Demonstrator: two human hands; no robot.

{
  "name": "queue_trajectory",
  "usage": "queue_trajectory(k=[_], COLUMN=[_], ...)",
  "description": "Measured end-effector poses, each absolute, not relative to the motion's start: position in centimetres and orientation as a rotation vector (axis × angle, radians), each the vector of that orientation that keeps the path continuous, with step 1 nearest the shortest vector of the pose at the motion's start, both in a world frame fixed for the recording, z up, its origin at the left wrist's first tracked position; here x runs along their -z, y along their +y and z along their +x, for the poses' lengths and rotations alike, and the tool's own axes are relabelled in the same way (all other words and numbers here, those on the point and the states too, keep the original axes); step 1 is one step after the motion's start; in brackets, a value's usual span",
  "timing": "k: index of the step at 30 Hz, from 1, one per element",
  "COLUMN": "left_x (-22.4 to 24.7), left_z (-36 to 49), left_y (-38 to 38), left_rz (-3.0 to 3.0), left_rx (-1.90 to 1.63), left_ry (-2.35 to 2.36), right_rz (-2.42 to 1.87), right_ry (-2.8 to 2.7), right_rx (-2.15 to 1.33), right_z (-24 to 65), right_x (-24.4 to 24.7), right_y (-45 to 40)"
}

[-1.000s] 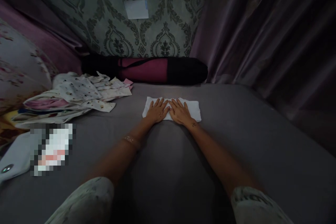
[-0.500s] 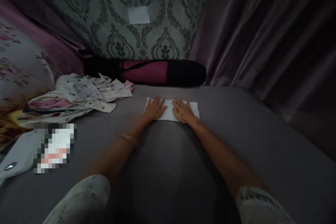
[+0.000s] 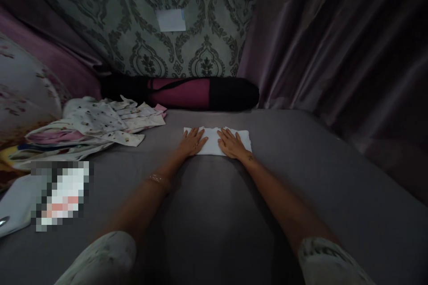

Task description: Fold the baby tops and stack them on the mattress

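A white folded cloth (image 3: pixel 212 143) lies flat on the grey sheet (image 3: pixel 214 205) in the middle of the view. My left hand (image 3: pixel 193 142) rests palm down on its left part, fingers spread. On the right part lies my right hand (image 3: pixel 231 143), also flat with its fingers apart. Neither hand grips anything. Between the two hands a strip of the cloth shows, and its right corner reaches past my right hand.
A pile of printed clothes (image 3: pixel 96 118) lies at the left. Below it are a white object (image 3: pixel 16 200) and a blurred-out item (image 3: pixel 65 196). A black and magenta bolster (image 3: pixel 180 92) lies along the patterned wall. Curtains (image 3: pixel 321 44) hang at the right.
The whole view has shifted slightly, so most things appear a little farther left. My left hand has slid slightly toward the cloth's left edge. Both hands remain flat on the cloth.
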State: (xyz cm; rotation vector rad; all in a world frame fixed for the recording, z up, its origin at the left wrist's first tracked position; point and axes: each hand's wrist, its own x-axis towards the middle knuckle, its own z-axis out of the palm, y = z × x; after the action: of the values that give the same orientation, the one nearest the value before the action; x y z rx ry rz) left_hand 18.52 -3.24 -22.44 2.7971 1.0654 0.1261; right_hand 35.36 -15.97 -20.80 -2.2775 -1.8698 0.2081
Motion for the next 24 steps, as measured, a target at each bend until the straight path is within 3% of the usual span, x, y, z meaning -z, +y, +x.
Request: queue_trajectory(k=[7, 15, 24], left_x=[22.2, 24.0, 22.9], left_z=[16.0, 15.2, 13.3], left_y=[-2.6, -1.8, -2.6], left_rz=[2.809, 2.741, 2.638], left_rx=[-0.171, -0.210, -0.297], left_ry=[1.141, 1.179, 1.179], right_rz=[-2.426, -2.483, -2.496], right_ry=[-1.681, -1.647, -1.617], right_rx=[-0.038, -0.056, -0.118], right_z=[37.4, 38.6, 38.6], right_x=[20.9, 22.7, 21.0], right_y=[-17.5, -18.1, -18.1])
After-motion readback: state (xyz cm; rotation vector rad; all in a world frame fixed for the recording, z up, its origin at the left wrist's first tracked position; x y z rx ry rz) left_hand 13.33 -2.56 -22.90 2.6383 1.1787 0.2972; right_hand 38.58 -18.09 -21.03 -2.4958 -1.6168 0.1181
